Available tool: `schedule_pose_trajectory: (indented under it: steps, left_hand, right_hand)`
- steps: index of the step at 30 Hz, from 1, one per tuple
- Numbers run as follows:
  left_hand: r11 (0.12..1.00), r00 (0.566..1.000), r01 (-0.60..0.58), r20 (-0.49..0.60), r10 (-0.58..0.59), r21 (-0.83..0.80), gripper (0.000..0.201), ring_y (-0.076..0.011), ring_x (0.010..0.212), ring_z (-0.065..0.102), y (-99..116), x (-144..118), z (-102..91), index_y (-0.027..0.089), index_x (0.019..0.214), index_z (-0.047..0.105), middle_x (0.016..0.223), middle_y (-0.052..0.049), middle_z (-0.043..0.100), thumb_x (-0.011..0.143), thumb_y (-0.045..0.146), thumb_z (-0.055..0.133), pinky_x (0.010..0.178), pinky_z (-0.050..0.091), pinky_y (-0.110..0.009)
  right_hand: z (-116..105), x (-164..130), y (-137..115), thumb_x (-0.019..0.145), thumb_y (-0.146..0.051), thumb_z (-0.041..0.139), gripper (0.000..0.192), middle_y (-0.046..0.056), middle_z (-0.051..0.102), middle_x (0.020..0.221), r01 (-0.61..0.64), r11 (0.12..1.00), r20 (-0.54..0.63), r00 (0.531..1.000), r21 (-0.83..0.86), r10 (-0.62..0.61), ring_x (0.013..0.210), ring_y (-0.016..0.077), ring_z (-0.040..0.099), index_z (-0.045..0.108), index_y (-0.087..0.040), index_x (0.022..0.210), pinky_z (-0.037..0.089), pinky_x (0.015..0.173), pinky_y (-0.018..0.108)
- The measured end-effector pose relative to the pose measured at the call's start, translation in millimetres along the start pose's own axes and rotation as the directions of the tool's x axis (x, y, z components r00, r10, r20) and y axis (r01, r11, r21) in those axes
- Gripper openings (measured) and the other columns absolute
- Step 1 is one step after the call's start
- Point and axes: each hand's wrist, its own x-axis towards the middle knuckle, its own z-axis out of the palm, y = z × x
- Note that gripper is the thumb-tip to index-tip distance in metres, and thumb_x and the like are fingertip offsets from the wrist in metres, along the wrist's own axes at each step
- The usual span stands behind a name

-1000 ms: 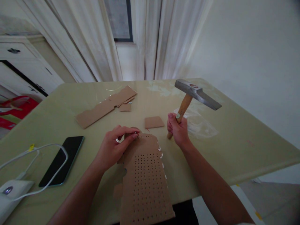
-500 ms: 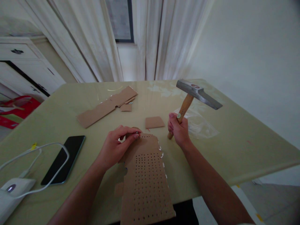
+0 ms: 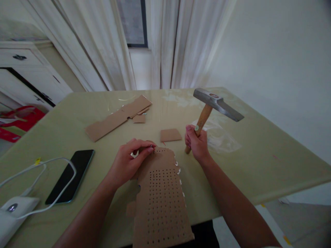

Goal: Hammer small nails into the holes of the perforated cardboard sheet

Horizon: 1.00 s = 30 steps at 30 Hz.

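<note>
My right hand [image 3: 197, 143] is wrapped round the wooden handle of a hammer [image 3: 204, 119], its steel head raised above the table on the right. Thumb and forefinger of my left hand [image 3: 131, 156] pinch a small dark nail [image 3: 152, 147], mostly hidden by the fingertips, at the far end of a cardboard piece [image 3: 143, 203]. Rows of punched holes cover much of that piece, and one short row of holes shows beside the nail. The cardboard has ragged, torn edges and reaches over the near table edge.
Cardboard strips [image 3: 111, 122] lie at the back left, and a small cardboard piece [image 3: 170, 135] sits in the middle. A clear plastic bag [image 3: 223, 139] is beyond my right hand. At left are a phone [image 3: 74, 172] and a white power bank [image 3: 19, 217] with a looped cable [image 3: 58, 159].
The hammer head has shifted very slightly to the left. My left hand and the cardboard stay in place.
</note>
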Motion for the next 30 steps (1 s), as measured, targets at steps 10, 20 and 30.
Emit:
schedule_pose_trajectory:
  steps: [10, 20, 30]
  left_hand:
    - [1.000, 1.000, -0.013, 0.002, 0.013, 0.013, 0.016, -0.0206, 0.087, 0.069, 1.8, 0.1, 0.4, 0.030, 0.106, 0.085, 0.106, -0.004, 0.085, 0.100, 0.038, 0.073, 0.069, 0.046, -0.032]
    - [0.998, 0.998, -0.062, 0.004, 0.062, 0.017, 0.013, -0.0184, 0.077, 0.063, 3.1, 0.3, 1.3, 0.030, 0.101, 0.085, 0.096, -0.002, 0.084, 0.099, 0.037, 0.074, 0.065, 0.044, -0.031]
    - [0.997, 0.997, -0.077, 0.011, 0.077, 0.013, 0.009, -0.0169, 0.079, 0.063, -1.2, -0.5, 2.4, 0.031, 0.102, 0.084, 0.096, 0.000, 0.082, 0.100, 0.033, 0.075, 0.067, 0.045, -0.030]
  right_hand:
    - [0.2, -0.9, -1.3, 0.086, -0.074, 0.078, 0.066, -0.010, 0.033, 0.049, -0.005, 1.000, 0.010, 1.000, -0.001, 0.005, 0.041, 0.0069, 0.026, 0.040, -0.025, 0.061, 0.020, 0.037, 0.024]
    - [-0.2, 1.6, -0.6, 0.083, -0.076, 0.079, 0.067, -0.010, 0.033, 0.050, -0.024, 1.000, 0.018, 1.000, 0.014, 0.024, 0.041, 0.0067, 0.025, 0.039, -0.026, 0.063, 0.020, 0.037, 0.024]
    - [0.0, 1.4, -0.9, 0.084, -0.075, 0.079, 0.066, -0.010, 0.034, 0.050, -0.021, 0.999, 0.027, 0.999, 0.025, 0.020, 0.040, 0.0063, 0.027, 0.041, -0.025, 0.062, 0.021, 0.037, 0.024]
